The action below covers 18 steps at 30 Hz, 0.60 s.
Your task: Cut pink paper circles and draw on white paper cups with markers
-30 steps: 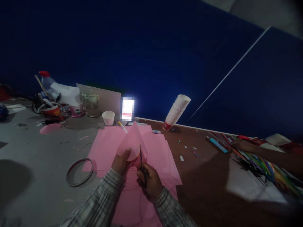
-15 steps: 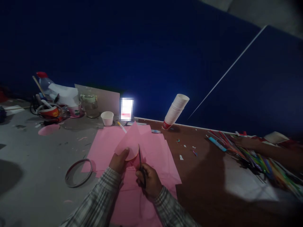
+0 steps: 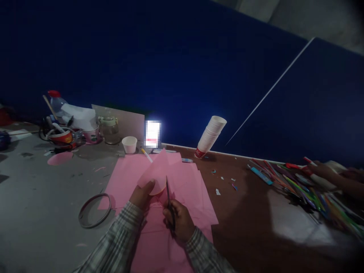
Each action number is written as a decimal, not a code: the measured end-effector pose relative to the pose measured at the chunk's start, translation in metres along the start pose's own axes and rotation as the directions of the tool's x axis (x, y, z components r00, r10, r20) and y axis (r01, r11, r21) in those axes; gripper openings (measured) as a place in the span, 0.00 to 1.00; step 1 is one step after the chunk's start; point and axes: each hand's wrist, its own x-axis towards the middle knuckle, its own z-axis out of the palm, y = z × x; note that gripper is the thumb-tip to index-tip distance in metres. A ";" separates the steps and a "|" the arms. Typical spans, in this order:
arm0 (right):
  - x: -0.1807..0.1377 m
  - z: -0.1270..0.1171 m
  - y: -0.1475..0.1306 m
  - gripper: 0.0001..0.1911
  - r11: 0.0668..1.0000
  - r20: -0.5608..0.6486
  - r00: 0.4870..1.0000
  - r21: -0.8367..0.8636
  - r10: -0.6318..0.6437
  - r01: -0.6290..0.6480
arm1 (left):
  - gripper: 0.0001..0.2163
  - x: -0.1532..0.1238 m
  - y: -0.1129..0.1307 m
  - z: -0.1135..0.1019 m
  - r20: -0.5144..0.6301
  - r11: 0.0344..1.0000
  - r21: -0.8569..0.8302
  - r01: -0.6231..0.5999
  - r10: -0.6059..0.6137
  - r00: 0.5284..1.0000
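Note:
My left hand point(image 3: 143, 194) is closed on a piece of pink paper point(image 3: 155, 174), its thumb lying on top. The held piece has a pointed upper corner and a curved lower edge. My right hand point(image 3: 180, 219) grips dark scissors point(image 3: 168, 197), whose blades point upward at the right side of the curved edge. Whether the blades are apart is too dim to tell. Beneath both hands lie several overlapping pink sheets point(image 3: 196, 197). A grey ring point(image 3: 95, 210) rests on the table left of my left hand.
A leaning stack of paper cups point(image 3: 210, 137) stands at the back. One white cup point(image 3: 129, 145), a glass jar point(image 3: 109, 130) and a cup of tools point(image 3: 61, 137) are at the left. At right, another person's hand point(image 3: 318, 169) is over colourful sticks point(image 3: 315, 197). Paper scraps point(image 3: 217, 192) dot the brown surface.
The other person's hand at the right has shifted and now shows near a red and white item. My hands keep nearly the same hold on the paper and scissors. The view has tilted slightly.

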 end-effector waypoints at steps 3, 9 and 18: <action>0.001 0.000 0.001 0.22 0.999 -0.010 1.000 0.026 0.019 -0.019 | 0.30 -0.001 0.000 0.001 0.007 1.000 0.000 -0.010 0.010 1.000; 0.003 -0.002 -0.001 0.25 1.000 0.004 1.000 0.011 -0.002 0.002 | 0.29 -0.002 -0.005 0.002 -0.003 1.000 0.009 0.002 -0.002 1.000; 0.004 -0.001 -0.002 0.24 0.998 -0.007 1.000 0.054 0.012 -0.011 | 0.19 -0.008 -0.004 0.003 0.009 0.996 0.058 0.061 -0.061 0.998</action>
